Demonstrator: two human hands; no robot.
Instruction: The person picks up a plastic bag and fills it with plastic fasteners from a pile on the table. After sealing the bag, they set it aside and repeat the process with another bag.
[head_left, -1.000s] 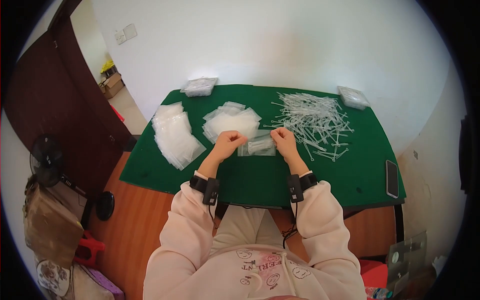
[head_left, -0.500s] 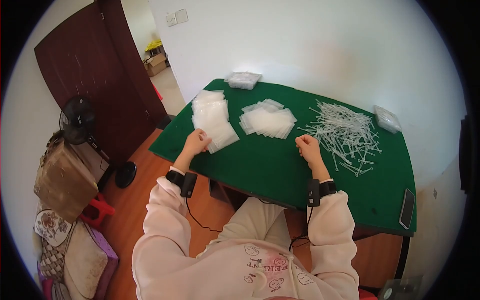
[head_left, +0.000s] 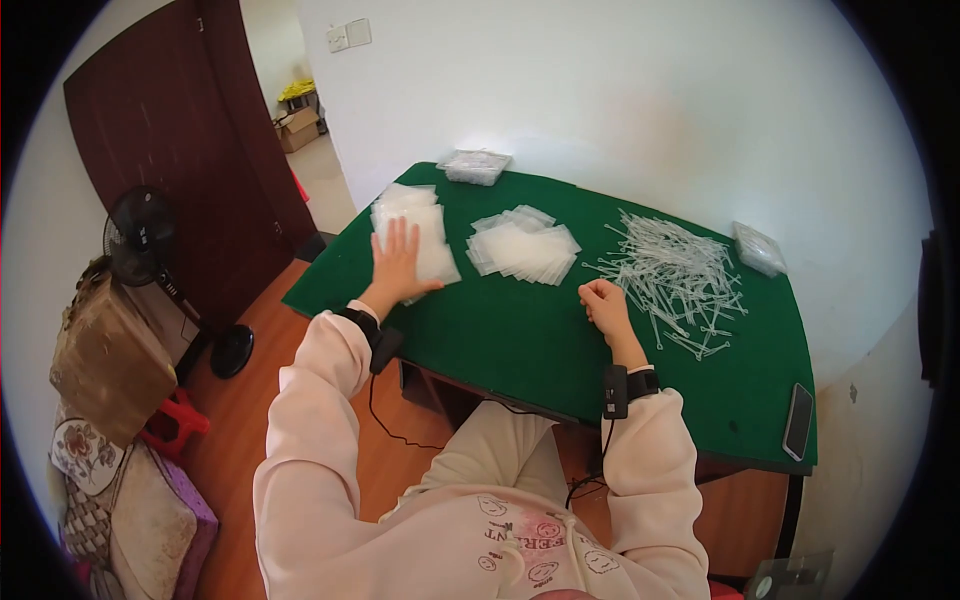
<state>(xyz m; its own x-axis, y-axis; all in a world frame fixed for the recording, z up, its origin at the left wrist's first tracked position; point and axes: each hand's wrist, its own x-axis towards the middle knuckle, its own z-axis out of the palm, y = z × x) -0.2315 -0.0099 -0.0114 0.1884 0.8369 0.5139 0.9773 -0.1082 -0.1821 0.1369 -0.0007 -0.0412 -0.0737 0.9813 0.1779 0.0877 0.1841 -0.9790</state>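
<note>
My left hand [head_left: 398,268] lies with its fingers spread on a pile of clear plastic bags [head_left: 428,232] at the left of the table. A second, fanned heap of clear bags [head_left: 522,245] sits at the middle, between my hands. My right hand [head_left: 605,303] is closed, its fingers curled in; whatever they hold, if anything, is hidden. Just beyond and to its right spreads a loose heap of thin clear plastic sticks with looped ends [head_left: 680,275].
The table has a green cloth [head_left: 490,335]. Clear packs stand at the back left [head_left: 474,167] and back right [head_left: 760,249]. A phone [head_left: 797,422] lies near the right edge. A black fan [head_left: 140,235] is on the floor side at left, near a dark red door [head_left: 150,130].
My left hand has moved forward onto the left pile of bags, and its fingers have gone from pinched to spread. My right hand stays closed in nearly the same place. The view has shifted slightly.
</note>
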